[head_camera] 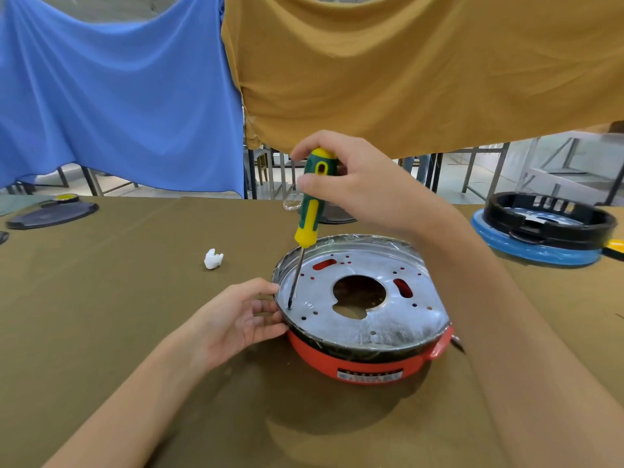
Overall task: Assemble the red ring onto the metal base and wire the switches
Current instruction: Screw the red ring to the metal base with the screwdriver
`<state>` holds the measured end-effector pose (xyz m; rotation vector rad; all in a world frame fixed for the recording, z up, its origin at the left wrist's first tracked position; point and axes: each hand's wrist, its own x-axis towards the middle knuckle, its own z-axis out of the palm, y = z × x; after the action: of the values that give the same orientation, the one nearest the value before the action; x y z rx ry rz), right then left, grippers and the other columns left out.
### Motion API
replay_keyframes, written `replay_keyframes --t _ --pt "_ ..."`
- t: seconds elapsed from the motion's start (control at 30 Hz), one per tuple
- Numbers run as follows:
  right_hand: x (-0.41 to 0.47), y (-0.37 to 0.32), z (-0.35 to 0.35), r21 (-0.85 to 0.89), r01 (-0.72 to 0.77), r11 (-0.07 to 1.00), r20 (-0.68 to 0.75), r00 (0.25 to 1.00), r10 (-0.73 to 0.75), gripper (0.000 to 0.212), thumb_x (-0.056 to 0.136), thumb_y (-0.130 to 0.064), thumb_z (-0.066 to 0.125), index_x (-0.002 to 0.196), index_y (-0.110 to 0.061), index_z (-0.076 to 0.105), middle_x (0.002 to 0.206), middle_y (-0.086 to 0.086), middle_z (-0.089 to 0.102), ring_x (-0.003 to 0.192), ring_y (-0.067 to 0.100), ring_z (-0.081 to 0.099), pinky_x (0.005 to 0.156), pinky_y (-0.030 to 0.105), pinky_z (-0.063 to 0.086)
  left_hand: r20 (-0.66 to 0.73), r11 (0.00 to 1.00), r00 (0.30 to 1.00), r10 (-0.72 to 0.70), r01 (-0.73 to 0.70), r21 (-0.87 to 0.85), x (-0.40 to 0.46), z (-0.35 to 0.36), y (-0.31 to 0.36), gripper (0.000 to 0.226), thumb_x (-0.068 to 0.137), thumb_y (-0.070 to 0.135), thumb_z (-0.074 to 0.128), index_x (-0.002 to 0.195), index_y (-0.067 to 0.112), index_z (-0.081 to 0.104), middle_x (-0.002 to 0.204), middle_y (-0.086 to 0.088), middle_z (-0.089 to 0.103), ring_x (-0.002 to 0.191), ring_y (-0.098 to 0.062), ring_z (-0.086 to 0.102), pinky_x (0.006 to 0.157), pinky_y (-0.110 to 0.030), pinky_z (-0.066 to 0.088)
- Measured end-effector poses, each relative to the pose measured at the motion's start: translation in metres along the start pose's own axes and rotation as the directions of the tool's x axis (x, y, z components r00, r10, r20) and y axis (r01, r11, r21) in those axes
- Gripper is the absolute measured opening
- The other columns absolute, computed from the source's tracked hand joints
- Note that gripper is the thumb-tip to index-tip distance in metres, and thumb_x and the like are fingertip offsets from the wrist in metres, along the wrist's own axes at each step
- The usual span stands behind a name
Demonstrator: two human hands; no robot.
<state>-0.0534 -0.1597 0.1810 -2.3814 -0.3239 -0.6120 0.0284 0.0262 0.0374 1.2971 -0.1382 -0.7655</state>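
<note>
The metal base (pixel 361 292) sits nested in the red ring (pixel 358 361) at table centre, so seating appears done. Fastening appears to be in progress: the right hand (pixel 354 184) pinches the handle of the screwdriver (pixel 309 211), with the tip planted near the base's 9 o'clock edge. Whether a screw sits under the tip cannot be told. The left hand (pixel 236 319) lies against the rim at 9 o'clock, fingers loosely curled round it, steadying the assembly. Other holes show empty. No switches or wires are visible; wiring evidently remains.
</note>
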Motion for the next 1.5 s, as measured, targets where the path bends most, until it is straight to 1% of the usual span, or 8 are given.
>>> replay_keyframes --t 0.13,0.27,0.43,0.63,0.9,1.1,1.37,1.5 --pt "0.002 0.003 0.003 -0.076 0.006 0.997 -0.065 0.998 -0.011 0.017 0.093 -0.037 0.066 0.098 -0.021 0.061 0.072 -0.009 0.05 0.06 0.003 0.047 0.059 0.015 0.043 -0.006 1.0 1.0 0.0 0.0 0.002 0.0 0.002 0.0 0.045 0.07 0.021 0.068 0.11 0.002 0.064 0.096 -0.015 0.059 0.072 -0.02 0.063 0.059 -0.029 0.059" --pt "0.002 0.007 0.013 -0.28 -0.087 0.956 -0.21 0.977 0.027 0.039 0.095 -0.052 0.058 0.093 -0.013 0.055 0.066 0.0 0.054 0.069 0.026 0.058 0.065 0.04 0.049 -0.009 1.0 1.0 0.003 -0.003 0.004 0.0 0.001 0.0 0.045 0.07 0.021 0.069 0.111 0.001 0.065 0.094 -0.015 0.06 0.07 -0.02 0.062 0.058 -0.029 0.059" --pt "-0.001 0.01 0.006 -0.107 -0.036 0.994 -0.085 0.996 0.027 0.026 0.101 -0.04 0.051 0.107 -0.016 0.053 0.071 -0.005 0.048 0.065 0.014 0.045 0.065 0.032 0.041 -0.007 1.0 1.0 0.006 -0.006 -0.01 0.001 0.001 -0.001 0.045 0.072 0.02 0.069 0.113 0.001 0.065 0.096 -0.016 0.059 0.07 -0.02 0.062 0.058 -0.029 0.059" --pt "-0.002 0.004 0.01 0.139 0.061 0.988 0.03 0.997 -0.065 0.02 0.1 -0.023 0.057 0.118 -0.018 0.049 0.083 0.002 0.048 0.072 0.017 0.047 0.076 0.041 0.05 -0.004 1.0 1.0 0.007 -0.007 -0.009 -0.001 0.001 -0.001 0.045 0.069 0.022 0.072 0.109 0.003 0.066 0.1 -0.016 0.058 0.074 -0.02 0.062 0.059 -0.029 0.059" --pt "0.004 -0.007 0.035 -0.189 0.095 0.977 -0.247 0.959 -0.141 0.047 0.09 -0.057 0.062 0.097 -0.011 0.052 0.065 0.009 0.055 0.06 0.025 0.049 0.059 0.043 0.046 -0.005 1.0 1.0 0.002 -0.002 -0.001 -0.002 0.0 -0.001 0.048 0.068 0.024 0.073 0.111 0.003 0.067 0.096 -0.015 0.062 0.075 -0.021 0.064 0.061 -0.029 0.059" --pt "0.003 -0.006 0.019 0.056 0.059 0.997 -0.039 0.998 -0.057 0.018 0.102 -0.025 0.049 0.117 -0.018 0.056 0.072 -0.009 0.045 0.058 0.001 0.041 0.056 0.013 0.035 -0.009 1.0 1.0 0.006 -0.006 0.003 -0.002 0.0 0.0 0.048 0.066 0.025 0.075 0.107 0.003 0.069 0.092 -0.014 0.064 0.072 -0.02 0.066 0.06 -0.029 0.059" --pt "0.006 -0.012 0.033 -0.107 0.062 0.992 -0.256 0.963 -0.087 0.035 0.094 -0.041 0.064 0.095 -0.007 0.058 0.075 0.01 0.061 0.069 0.025 0.057 0.067 0.042 0.052 -0.005 1.0 1.0 0.003 -0.003 0.004 0.0 0.0 -0.001 0.047 0.068 0.024 0.074 0.109 0.003 0.068 0.094 -0.014 0.062 0.072 -0.019 0.065 0.06 -0.029 0.059" --pt "0.005 -0.005 0.033 -0.075 0.024 0.997 -0.219 0.975 -0.04 0.038 0.1 -0.043 0.054 0.102 -0.006 0.053 0.069 0.001 0.047 0.061 0.017 0.044 0.059 0.031 0.043 -0.003 1.0 1.0 0.003 -0.003 -0.003 0.0 -0.001 -0.001 0.048 0.067 0.024 0.074 0.109 0.002 0.068 0.094 -0.015 0.062 0.072 -0.019 0.065 0.06 -0.029 0.059"
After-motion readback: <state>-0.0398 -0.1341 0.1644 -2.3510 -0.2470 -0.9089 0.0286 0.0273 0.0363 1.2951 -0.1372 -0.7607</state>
